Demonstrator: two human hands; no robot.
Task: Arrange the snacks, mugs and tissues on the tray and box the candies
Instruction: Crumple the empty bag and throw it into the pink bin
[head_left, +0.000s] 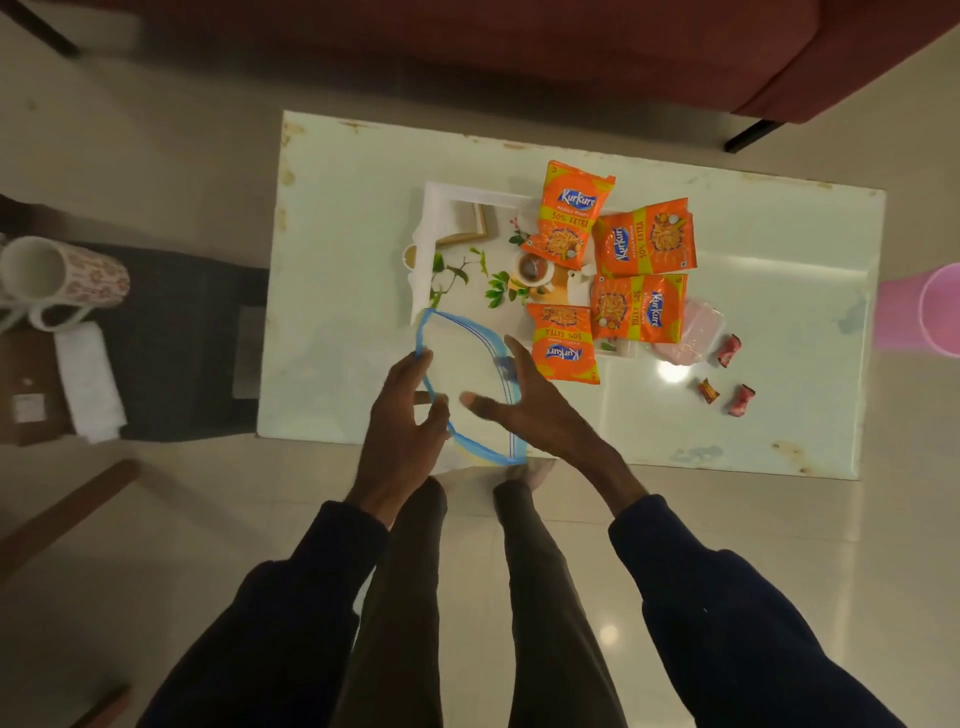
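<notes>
Four glossy orange snack packets (566, 215) overlapping the leaf-printed tray (457, 270) at frame centre, just above the right hand (524, 405), fingers spread. Left hand (402, 415) below-left, pinching the blue rim of a clear zip bag (467, 364). Three crinkled red candies (727, 374) loose at right.

Glossy foil snack packets (644, 238) lie on a smooth, shiny table (332, 291); the zip bag (470, 374) is clear plastic.

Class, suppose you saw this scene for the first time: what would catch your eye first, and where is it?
Four bright orange snack packets lie clustered on the tray mid-table. Nearer the person, the left hand holds a clear zip bag with blue edges, the right hand open beside it. Three small candies lie scattered right.
</notes>
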